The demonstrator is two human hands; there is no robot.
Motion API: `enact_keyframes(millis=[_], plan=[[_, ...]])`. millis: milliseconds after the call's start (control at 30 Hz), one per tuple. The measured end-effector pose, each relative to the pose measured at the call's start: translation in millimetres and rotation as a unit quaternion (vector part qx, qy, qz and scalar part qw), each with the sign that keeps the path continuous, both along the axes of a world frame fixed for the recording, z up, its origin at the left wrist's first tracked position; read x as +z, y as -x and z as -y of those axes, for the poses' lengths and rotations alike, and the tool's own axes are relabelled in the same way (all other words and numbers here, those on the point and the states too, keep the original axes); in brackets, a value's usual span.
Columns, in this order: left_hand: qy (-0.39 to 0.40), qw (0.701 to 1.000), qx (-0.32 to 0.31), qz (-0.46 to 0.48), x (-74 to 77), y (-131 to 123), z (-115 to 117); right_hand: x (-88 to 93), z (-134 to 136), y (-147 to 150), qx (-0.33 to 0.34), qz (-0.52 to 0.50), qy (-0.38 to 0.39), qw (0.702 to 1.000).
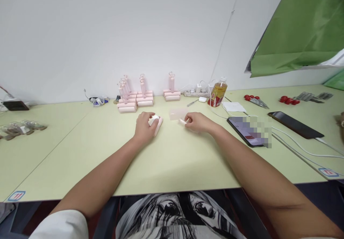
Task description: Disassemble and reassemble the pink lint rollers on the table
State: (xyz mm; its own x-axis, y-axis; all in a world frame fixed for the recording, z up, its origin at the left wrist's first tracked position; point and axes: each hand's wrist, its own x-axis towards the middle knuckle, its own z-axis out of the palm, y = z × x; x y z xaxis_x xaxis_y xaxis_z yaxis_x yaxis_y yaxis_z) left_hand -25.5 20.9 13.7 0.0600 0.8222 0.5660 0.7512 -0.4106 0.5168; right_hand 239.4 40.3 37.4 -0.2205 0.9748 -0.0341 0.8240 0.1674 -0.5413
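Left hand grips a pink-and-white roller piece mid-table, long axis running away from the person, far end leaning right. Right hand pinches a small pale strip (blurry, can't tell what exactly), its free end pointing left and slightly away. Translucent pink cover lies just beyond the strip, long axis left-right.

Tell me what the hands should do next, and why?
Maybe the right hand should bring its small pale piece closer to the pink-and-white piece in the left hand, because both pieces are held but still apart.
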Motion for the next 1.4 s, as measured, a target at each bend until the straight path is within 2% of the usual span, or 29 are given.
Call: enact_keyframes(millis=[67, 167, 233, 300, 367, 433, 500, 567, 667, 767, 833, 967, 1033, 1067, 1133, 1200, 1267, 1400], plan=[[-0.038, 0.996, -0.071, -0.042, 1.2, -4, 6, 0.3, 7, 9, 0.078, -0.127, 0.014, 0.989], [-0.036, 0.989, -0.134, -0.05, 3.6, -11, 15, -4.3, 19, 29, 0.165, -0.32, 0.05, 0.932], [-0.026, 0.987, -0.156, -0.023, 5.4, -15, 21, -9.0, 26, 43, 0.189, -0.398, 0.067, 0.895], [-0.032, 0.985, -0.17, 0.005, 7.0, -17, 25, -12.1, 32, 52, 0.202, -0.42, 0.057, 0.883], [-0.044, 0.983, -0.175, 0.029, 8.5, -18, 28, -11.3, 34, 53, 0.198, -0.365, 0.002, 0.91], [-0.051, 0.982, -0.171, 0.053, 9.8, -17, 29, -6.2, 30, 44, 0.153, -0.249, -0.096, 0.952], [-0.058, 0.982, -0.165, 0.072, 10.4, -16, 29, 1.1, 20, 27, 0.053, -0.13, -0.194, 0.971], [-0.066, 0.981, -0.161, 0.085, 10.2, -14, 29, 6.7, 6, 5, -0.062, -0.039, -0.236, 0.969], [-0.07, 0.982, -0.157, 0.081, 9.0, -14, 28, 6.3, -15, -25, -0.177, 0.086, -0.166, 0.966], [-0.065, 0.983, -0.156, 0.079, 8.4, -13, 27, -1.7, -27, -41, -0.203, 0.138, -0.056, 0.968], [-0.068, 0.98, -0.166, 0.082, 8.4, -13, 27, -5.6, -30, -44, -0.193, 0.145, -0.029, 0.97], [-0.042, 0.976, -0.198, 0.082, 8.0, -13, 29, -2.1, -25, -42, -0.177, 0.123, -0.047, 0.975], [-0.005, 0.978, -0.198, 0.071, 7.9, -13, 31, 3.0, -18, -35, -0.149, 0.039, -0.062, 0.986], [0.011, 0.979, -0.194, 0.056, 8.1, -14, 33, 5.5, -14, -29, -0.12, -0.05, -0.066, 0.989], [0.018, 0.982, -0.189, 0.009, 9.0, -15, 34, 9.4, -3, -15, -0.023, -0.26, -0.041, 0.965], [-0.005, 0.982, -0.188, -0.027, 9.7, -15, 33, 11.6, 9, 2, 0.07, -0.38, -0.008, 0.922], [-0.031, 0.982, -0.182, -0.035, 9.7, -15, 31, 12.5, 20, 16, 0.121, -0.414, 0.009, 0.902], [-0.043, 0.985, -0.168, -0.017, 7.7, -13, 26, 12.3, 32, 31, 0.131, -0.414, 0.005, 0.901]])
